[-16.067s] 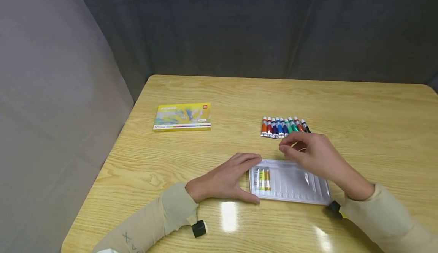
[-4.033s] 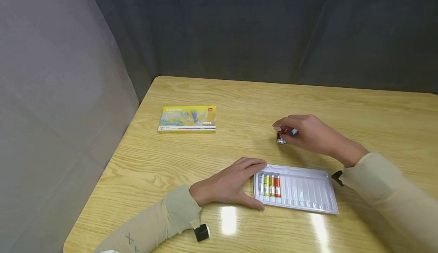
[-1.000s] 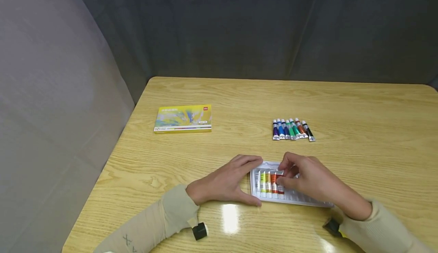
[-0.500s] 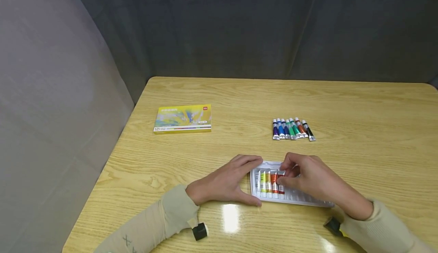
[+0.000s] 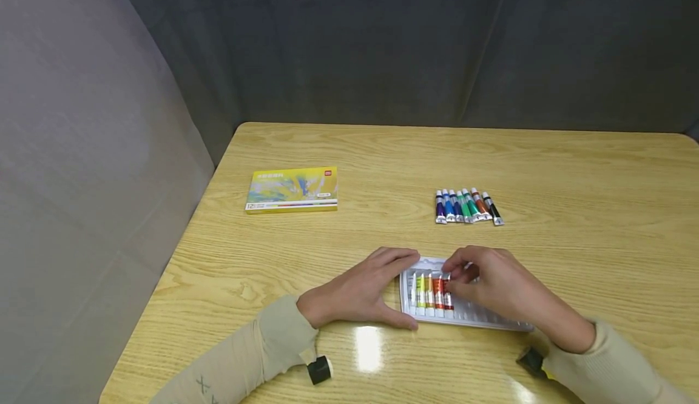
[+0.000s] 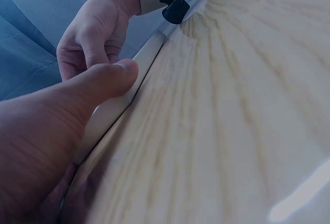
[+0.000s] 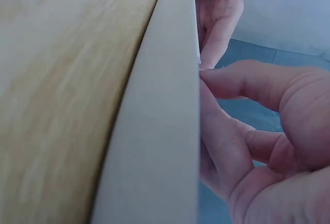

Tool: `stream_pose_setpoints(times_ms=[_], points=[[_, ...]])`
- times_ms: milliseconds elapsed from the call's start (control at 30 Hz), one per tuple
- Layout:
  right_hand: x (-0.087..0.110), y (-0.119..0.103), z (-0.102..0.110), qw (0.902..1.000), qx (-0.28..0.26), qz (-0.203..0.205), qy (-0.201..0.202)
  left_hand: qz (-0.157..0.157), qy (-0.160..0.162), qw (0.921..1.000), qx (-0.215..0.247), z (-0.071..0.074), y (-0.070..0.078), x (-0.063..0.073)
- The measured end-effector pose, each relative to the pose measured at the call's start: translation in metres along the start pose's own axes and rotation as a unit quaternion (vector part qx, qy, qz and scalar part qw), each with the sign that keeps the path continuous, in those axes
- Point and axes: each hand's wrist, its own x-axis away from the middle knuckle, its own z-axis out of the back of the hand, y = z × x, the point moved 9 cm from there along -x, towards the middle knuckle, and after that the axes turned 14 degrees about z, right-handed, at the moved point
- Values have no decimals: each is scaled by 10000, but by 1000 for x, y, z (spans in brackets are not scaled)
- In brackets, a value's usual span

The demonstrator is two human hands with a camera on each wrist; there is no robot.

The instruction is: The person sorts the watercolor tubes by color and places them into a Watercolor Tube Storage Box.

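Observation:
A white plastic tray (image 5: 486, 320) lies near the front of the table, with several paint tubes side by side in its left slots: white, yellow, ochre, orange-red and dark red. My left hand (image 5: 363, 289) holds the tray's left end, the thumb at the front corner and the fingers at the back corner. Over the tray, my right hand (image 5: 491, 282) pinches the upper end of the dark red paint tube (image 5: 449, 302), which lies in its slot. That hand hides much of the tray's right half. In the right wrist view the tray's side wall (image 7: 154, 110) hides the tube.
Behind the tray lies a row of loose paint tubes (image 5: 464, 205) in purple, blues, greens, brown and black. A yellow paint box (image 5: 292, 190) lies at the back left of the wooden table (image 5: 382, 161). A dark curtain (image 5: 349, 46) hangs behind.
Earlier, red tubes lay in the back row; now orange-red and dark red tubes are in the tray. Over the last second my right fingers shift slightly at the dark red tube; my left hand stays put.

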Motion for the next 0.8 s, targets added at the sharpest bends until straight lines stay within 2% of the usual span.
stream_pose_setpoints(times_ms=[433, 800], points=[[0, -3, -1, 9999, -128, 116, 0, 14, 0, 10000, -18, 0, -1, 0], [1, 0, -2, 9999, -128, -18, -4, 6, 4, 10000, -15, 0, 0, 0]])
